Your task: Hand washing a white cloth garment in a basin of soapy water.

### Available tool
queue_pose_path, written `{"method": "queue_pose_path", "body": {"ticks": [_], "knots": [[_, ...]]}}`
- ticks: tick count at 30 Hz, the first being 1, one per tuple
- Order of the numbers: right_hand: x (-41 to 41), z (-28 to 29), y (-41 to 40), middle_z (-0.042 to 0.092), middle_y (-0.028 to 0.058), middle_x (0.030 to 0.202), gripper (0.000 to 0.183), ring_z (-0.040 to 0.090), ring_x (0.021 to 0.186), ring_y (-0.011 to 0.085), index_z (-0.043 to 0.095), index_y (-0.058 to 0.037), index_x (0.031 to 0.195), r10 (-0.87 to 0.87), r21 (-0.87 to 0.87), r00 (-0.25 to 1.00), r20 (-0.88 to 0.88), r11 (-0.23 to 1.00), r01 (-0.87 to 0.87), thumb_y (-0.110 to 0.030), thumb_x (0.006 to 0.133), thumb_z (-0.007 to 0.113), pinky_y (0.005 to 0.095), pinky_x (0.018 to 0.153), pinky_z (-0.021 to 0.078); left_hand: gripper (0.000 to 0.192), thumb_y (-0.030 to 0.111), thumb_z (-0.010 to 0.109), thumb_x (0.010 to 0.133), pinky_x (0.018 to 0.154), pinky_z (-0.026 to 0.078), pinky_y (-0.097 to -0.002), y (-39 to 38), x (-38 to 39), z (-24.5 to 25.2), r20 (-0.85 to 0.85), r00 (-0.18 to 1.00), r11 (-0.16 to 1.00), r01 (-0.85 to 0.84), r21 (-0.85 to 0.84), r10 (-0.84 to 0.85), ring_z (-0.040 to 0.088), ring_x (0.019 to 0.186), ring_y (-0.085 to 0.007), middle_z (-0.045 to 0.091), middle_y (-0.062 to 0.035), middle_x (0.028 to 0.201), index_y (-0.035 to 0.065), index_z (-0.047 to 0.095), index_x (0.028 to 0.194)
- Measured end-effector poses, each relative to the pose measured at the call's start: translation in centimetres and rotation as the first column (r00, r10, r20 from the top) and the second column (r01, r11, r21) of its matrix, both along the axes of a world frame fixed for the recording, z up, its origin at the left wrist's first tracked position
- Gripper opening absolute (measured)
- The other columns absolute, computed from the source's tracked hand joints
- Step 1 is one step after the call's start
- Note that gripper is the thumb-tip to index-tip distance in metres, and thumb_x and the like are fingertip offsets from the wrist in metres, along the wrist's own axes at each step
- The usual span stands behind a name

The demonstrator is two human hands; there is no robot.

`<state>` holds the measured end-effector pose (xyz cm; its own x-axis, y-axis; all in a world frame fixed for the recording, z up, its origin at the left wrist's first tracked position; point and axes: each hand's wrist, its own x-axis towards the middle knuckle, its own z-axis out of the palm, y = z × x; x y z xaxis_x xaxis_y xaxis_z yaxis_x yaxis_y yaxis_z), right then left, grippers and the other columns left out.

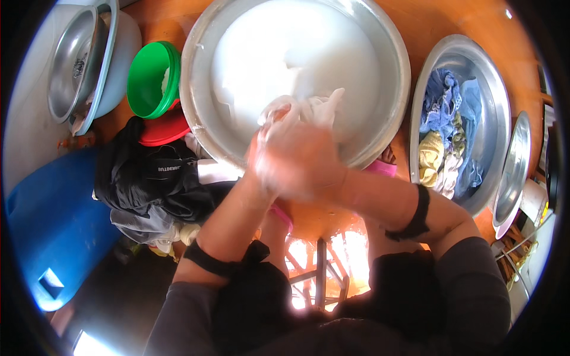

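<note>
Both hands are pressed together over the near rim of a large round metal basin (191, 102), blurred by motion. My left hand (260, 153) grips a wet white cloth (331, 104) from the left side. On the right, my right hand (307, 155) is closed over the same cloth and partly covers my left hand. Folds of the cloth stick out above the fingers. Cloudy whitish water (254, 58) lies in the basin. Suds or wet cloth cover parts of the fingers, so their exact grip is partly hidden.
At right, an oval metal tub (490, 133) holds wet blue, yellow and pale clothes (441, 102). Left are a green plastic tub (147, 84), a red lid (164, 129), stacked basins (64, 75), a dark clothes pile (147, 178) and a blue plastic object (53, 213).
</note>
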<state>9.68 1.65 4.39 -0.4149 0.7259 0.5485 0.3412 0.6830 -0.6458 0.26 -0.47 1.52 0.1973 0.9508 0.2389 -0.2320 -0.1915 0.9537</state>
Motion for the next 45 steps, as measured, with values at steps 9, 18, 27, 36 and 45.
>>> {"method": "queue_pose_path", "body": {"ticks": [9, 18, 27, 36, 45], "knots": [[4.1, -6.5, 7.6, 0.049, 0.0086, 0.049, 0.028, 0.046, 0.045, 0.0212, 0.057, -0.0095, 0.064, -0.145, -0.685, 0.987, -0.063, 0.726, 0.063, -0.031, 0.083, 0.062, 0.0335, 0.048, 0.0400, 0.050, 0.038, 0.034, 0.096, 0.089, 0.046, -0.0348, 0.2, 0.4, 1.0, 0.576, 0.769, 0.514, 0.387, -0.765, 0.277, 0.054, 0.107, -0.0211, 0.053, -0.0104, 0.121, 0.0023, 0.040, 0.130], [7.2, -1.2, 7.1, 0.047, -0.0032, 0.061, 0.036, 0.042, 0.057, 0.0067, 0.053, -0.0058, 0.068, -0.006, -0.924, 0.963, -0.270, 0.281, -0.258, -0.034, 0.089, 0.059, 0.0225, 0.052, 0.0341, 0.044, 0.024, 0.054, 0.091, 0.099, 0.039, -0.0364, 0.7, -1.5, 3.2, 0.316, 0.918, 0.568, 0.131, -0.812, 0.241, 0.052, 0.114, -0.0215, 0.054, -0.0113, 0.124, -0.0001, 0.045, 0.127], [0.4, -0.1, 1.4, 0.054, 0.0087, 0.062, 0.010, 0.056, 0.055, 0.0241, 0.053, -0.0066, 0.065, 0.095, 0.063, 0.994, -0.045, 0.994, -0.092, -0.010, 0.070, 0.060, 0.0370, 0.058, 0.0485, 0.043, 0.039, 0.043, 0.095, 0.081, 0.049, -0.0314, 0.4, 0.6, -0.8, 0.674, 0.591, 0.650, 0.306, -0.696, 0.443, 0.058, 0.095, -0.0194, 0.058, -0.0108, 0.104, 0.0018, 0.050, 0.115], [1.2, -2.3, 4.2, 0.051, 0.0114, 0.055, 0.014, 0.054, 0.050, 0.0289, 0.048, -0.0062, 0.060, -0.084, -0.207, 0.986, 0.143, 0.972, 0.113, -0.011, 0.064, 0.060, 0.0373, 0.049, 0.0445, 0.049, 0.037, 0.039, 0.095, 0.084, 0.049, -0.0362, -1.6, 1.8, 2.1, 0.196, 0.916, 0.559, -0.035, -0.829, 0.349, 0.056, 0.104, -0.0276, 0.053, -0.0153, 0.118, -0.0006, 0.041, 0.126], [0.9, 0.4, 2.1, 0.054, 0.0096, 0.057, 0.007, 0.056, 0.053, 0.0287, 0.056, -0.0094, 0.066, 0.078, -0.262, 0.996, 0.033, 0.963, -0.067, -0.014, 0.064, 0.060, 0.0384, 0.052, 0.0452, 0.048, 0.039, 0.040, 0.094, 0.074, 0.052, -0.0356, -1.7, -0.4, 0.3, 0.378, 0.914, 0.660, 0.196, -0.725, 0.144, 0.061, 0.093, -0.0244, 0.056, -0.0135, 0.111, 0.0002, 0.046, 0.121]]}}
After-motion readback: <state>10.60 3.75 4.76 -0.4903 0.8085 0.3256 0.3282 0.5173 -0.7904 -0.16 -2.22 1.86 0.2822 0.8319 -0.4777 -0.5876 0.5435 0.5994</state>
